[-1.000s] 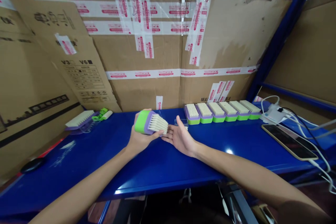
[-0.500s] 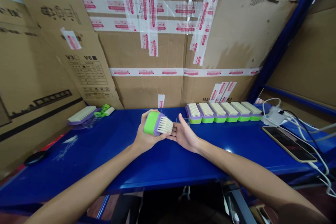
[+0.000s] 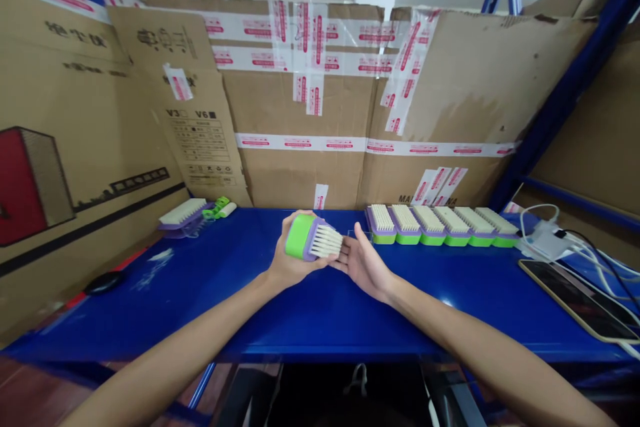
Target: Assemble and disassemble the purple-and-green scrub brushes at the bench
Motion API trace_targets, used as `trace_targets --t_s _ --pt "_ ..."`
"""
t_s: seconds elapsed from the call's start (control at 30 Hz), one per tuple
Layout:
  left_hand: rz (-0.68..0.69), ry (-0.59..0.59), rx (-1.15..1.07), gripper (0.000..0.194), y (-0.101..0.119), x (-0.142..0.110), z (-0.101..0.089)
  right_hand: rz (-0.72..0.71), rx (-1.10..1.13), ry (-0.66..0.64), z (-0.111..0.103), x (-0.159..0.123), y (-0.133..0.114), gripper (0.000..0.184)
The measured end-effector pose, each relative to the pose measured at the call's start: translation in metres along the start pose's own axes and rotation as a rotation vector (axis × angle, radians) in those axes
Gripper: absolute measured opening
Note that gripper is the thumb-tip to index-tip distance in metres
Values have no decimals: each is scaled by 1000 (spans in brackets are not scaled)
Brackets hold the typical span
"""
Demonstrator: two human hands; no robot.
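Observation:
My left hand (image 3: 285, 260) is wrapped round a scrubbing brush (image 3: 303, 237) with a green and purple body, held tilted above the table. Its pale bristles (image 3: 327, 242) point right, towards my right hand (image 3: 369, 263). That hand is open, thumb raised and palm turned to the brush, with its fingertips at the bristle ends; whether they touch I cannot tell. Behind my right hand, a row of several like brushes (image 3: 433, 225) stands on the blue table (image 3: 210, 307), bristles up. A clear, thin-edged piece (image 3: 361, 236) shows faintly behind the right thumb.
At the back left lie another brush (image 3: 183, 213) and a green-and-white small item (image 3: 220, 207). A black oval object (image 3: 104, 282) rests at the left edge. On the right are a phone (image 3: 580, 297), a white charger (image 3: 545, 240) and cables. Cardboard walls (image 3: 300, 173) close the back.
The camera view has shifted, so the scene sits further right in the picture. Both hands and the brush keep nearly the same pose.

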State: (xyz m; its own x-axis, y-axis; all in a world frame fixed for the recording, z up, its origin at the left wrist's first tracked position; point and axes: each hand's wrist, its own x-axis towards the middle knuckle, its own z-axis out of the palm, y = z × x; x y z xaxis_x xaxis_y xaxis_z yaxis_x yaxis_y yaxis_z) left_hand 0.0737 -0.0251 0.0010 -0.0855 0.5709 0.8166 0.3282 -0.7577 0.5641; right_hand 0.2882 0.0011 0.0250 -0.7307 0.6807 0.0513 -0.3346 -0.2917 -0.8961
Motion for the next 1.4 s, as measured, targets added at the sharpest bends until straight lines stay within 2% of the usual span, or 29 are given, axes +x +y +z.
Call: trace_targets --t_s 0.13,0.23,0.37,0.5,0.63,0.8,0.93,1.27,1.33,1.4 --pt "-72 -26 16 100 0 -1 1 -6 8 -4 2 0 0 85" --pt "-53 2 -18 101 1 -1 1 -3 1 1 3 1 1 83" --pt "-59 -62 -46 101 3 1 0 0 0 -8 4 0 2 82" --pt "39 -21 -75 105 3 2 -2 -5 -4 -5 6 1 5 81" --pt "-19 -94 2 101 3 1 -3 -5 -9 -24 8 1 8 76" --pt "20 12 -46 105 6 1 -1 -25 27 0 8 2 6 75" --pt "-45 -66 -15 103 9 1 0 -35 26 29 7 3 6 74" --pt "31 -7 -75 106 13 1 8 -37 31 16 11 1 6 72" --pt "2 22 -45 104 15 2 8 -34 26 3 11 1 9 71" --pt "-51 -5 6 100 16 1 8 -24 22 -7 10 0 11 69"
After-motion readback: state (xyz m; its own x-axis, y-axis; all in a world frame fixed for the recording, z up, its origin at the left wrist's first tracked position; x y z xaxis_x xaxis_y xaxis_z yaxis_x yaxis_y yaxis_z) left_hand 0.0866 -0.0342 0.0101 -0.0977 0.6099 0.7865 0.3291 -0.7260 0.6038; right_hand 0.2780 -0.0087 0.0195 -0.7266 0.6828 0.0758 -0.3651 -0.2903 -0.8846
